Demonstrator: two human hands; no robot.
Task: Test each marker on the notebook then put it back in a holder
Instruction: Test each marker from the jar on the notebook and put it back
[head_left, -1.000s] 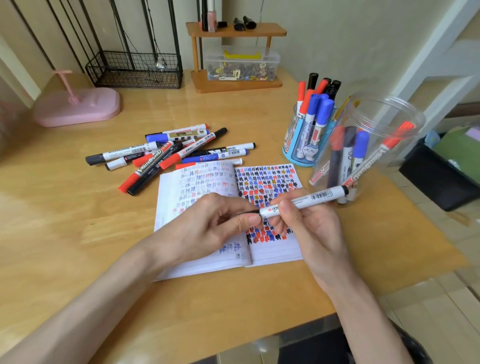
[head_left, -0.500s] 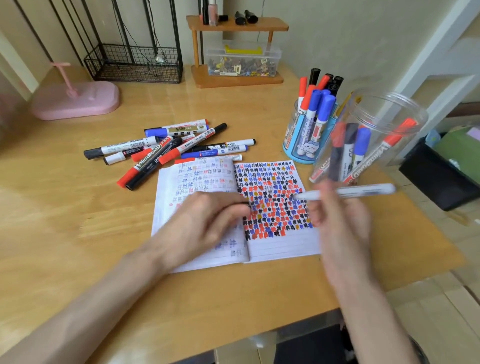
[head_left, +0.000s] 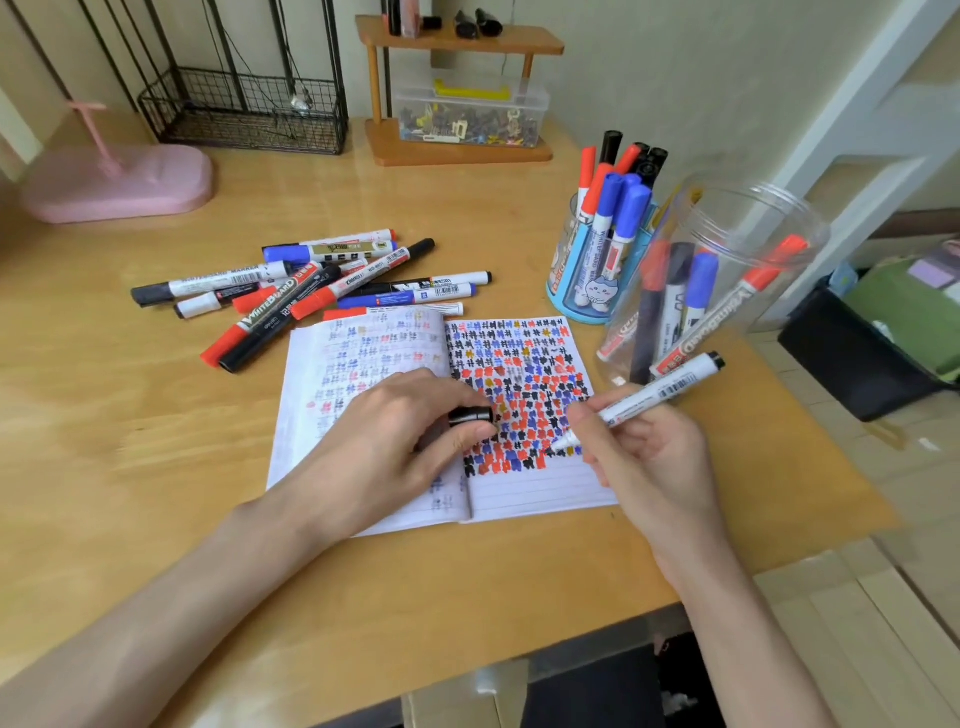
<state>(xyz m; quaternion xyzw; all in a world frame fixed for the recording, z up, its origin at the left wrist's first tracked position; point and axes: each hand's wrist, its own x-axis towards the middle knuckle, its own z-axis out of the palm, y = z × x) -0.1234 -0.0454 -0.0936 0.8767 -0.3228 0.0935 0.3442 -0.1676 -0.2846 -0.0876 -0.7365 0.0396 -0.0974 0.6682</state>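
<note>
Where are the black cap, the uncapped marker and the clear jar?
black cap (head_left: 471, 416): head view, middle of its side.
uncapped marker (head_left: 657, 392): head view, middle of the white barrel.
clear jar (head_left: 737, 223): head view, bare upper wall below the rim.

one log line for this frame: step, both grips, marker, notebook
step: test marker | right grip: holds uncapped marker, tip down at notebook right page | left grip: pinches black cap, on left page

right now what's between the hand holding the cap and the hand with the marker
Head view: only the scribbled right page of the notebook, with the marker tip reaching over it.
</note>
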